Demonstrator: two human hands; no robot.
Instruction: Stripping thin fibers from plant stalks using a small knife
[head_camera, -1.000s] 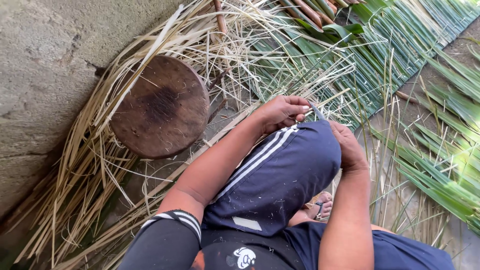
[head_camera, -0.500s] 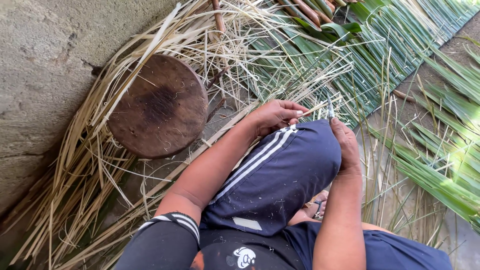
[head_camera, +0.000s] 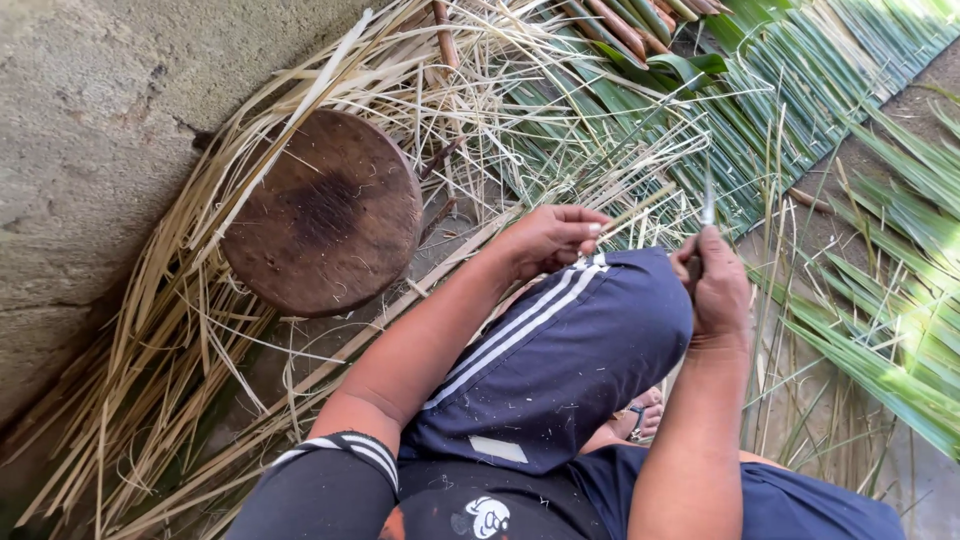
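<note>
My left hand (head_camera: 548, 238) pinches the near end of a thin pale leaf rib (head_camera: 640, 205) that runs up and to the right over my raised knee in dark blue shorts (head_camera: 570, 350). My right hand (head_camera: 715, 285) is closed around the handle of a small knife (head_camera: 707, 205), its blade pointing up, just right of the rib. The two hands are a short gap apart above the knee.
A round dark wooden block (head_camera: 325, 215) lies to the left among dry straw-coloured strips (head_camera: 150, 340). Green palm leaflets (head_camera: 800, 110) spread across the top and right. A grey concrete wall (head_camera: 90, 120) is on the left. A sandalled foot (head_camera: 640, 415) shows under my knee.
Both hands have lifted off the knee and moved up; the right hand has swung out to the right, and the knife blade and rib now show between them.
</note>
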